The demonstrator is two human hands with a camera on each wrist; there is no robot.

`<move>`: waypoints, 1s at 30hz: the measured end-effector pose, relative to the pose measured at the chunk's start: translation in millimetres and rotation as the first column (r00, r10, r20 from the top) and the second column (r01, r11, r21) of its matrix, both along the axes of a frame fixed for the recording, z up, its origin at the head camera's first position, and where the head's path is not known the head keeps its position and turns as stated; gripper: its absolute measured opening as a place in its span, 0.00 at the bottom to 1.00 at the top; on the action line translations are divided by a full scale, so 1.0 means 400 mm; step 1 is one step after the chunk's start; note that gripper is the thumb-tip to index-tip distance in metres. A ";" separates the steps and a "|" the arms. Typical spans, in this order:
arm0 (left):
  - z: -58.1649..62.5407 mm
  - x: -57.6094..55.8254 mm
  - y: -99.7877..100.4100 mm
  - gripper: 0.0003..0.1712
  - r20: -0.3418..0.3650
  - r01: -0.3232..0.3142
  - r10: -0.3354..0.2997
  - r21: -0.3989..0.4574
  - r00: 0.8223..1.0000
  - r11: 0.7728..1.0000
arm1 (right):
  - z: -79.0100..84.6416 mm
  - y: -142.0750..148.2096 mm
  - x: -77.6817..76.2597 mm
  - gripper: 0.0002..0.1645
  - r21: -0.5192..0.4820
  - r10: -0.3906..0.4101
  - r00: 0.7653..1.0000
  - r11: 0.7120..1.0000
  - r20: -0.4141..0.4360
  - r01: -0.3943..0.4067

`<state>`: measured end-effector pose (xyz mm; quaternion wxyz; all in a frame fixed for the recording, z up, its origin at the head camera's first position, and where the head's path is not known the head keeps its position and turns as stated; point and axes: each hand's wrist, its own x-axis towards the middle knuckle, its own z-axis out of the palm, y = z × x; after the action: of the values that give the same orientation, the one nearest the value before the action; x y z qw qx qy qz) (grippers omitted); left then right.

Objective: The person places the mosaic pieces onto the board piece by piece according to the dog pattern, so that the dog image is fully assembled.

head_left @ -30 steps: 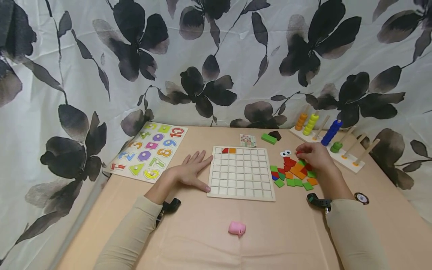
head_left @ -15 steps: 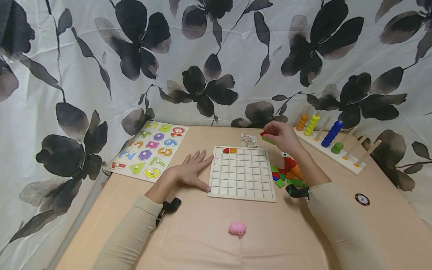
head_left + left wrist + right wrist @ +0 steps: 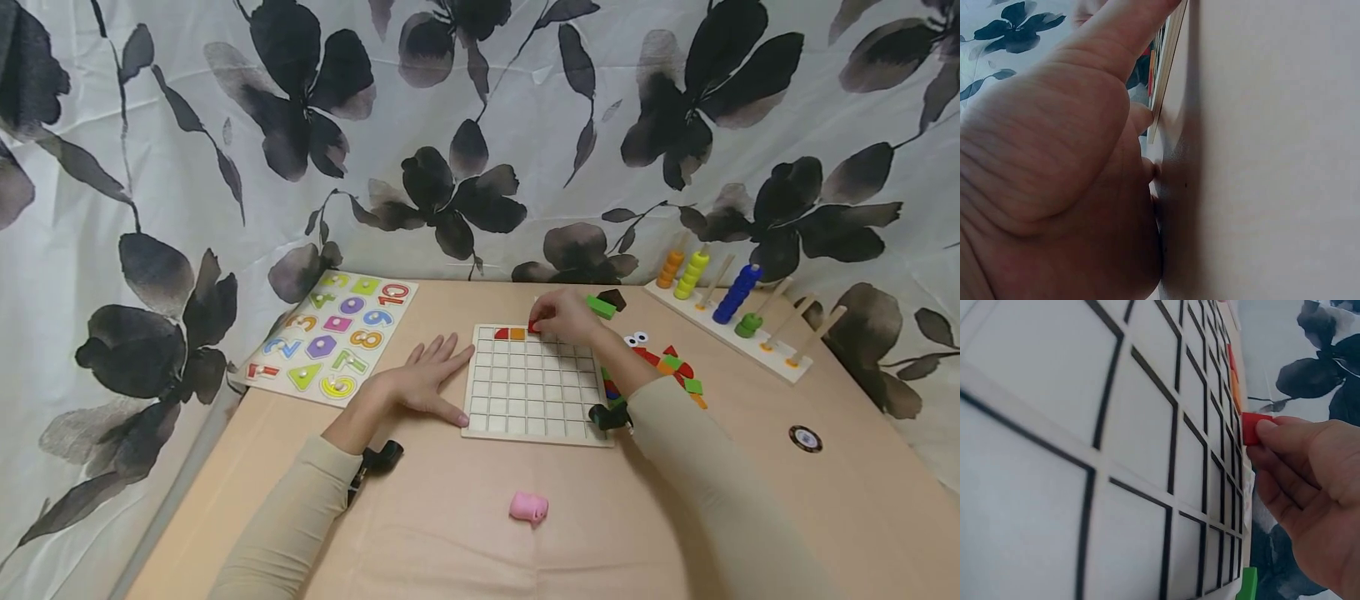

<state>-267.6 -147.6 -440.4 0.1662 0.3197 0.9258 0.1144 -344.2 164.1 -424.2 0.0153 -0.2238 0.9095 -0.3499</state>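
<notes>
1. While its thumb and fingers pinch a small red tile (image 3: 1250, 429), the right hand (image 3: 566, 317) is at the far row of the gridded board (image 3: 525, 387).
2. Just left of those fingertips, an orange square tile (image 3: 517, 334) sits in that row.
3. Well to their left, the left hand (image 3: 422, 387) lies with straight, spread fingers, thumb and index finger at the board's left edge.
4. Right of the pinching fingers stands a bead-stacking peg rack (image 3: 778, 358).

Free lane between grid board (image 3: 525, 392) and pink toy (image 3: 528, 507) up to right sleeve (image 3: 705, 471).
</notes>
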 end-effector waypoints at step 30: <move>-0.001 -0.004 0.002 0.73 -0.007 -0.003 0.003 0.006 1.000 1.000 | 0.089 0.187 0.141 0.19 0.001 -0.051 0.994 0.999 -0.097 0.052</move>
<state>-269.2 -147.0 -440.7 0.1617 0.3193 0.9265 0.1161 -287.8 238.7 -388.5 -0.0376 -0.2169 0.9153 -0.3372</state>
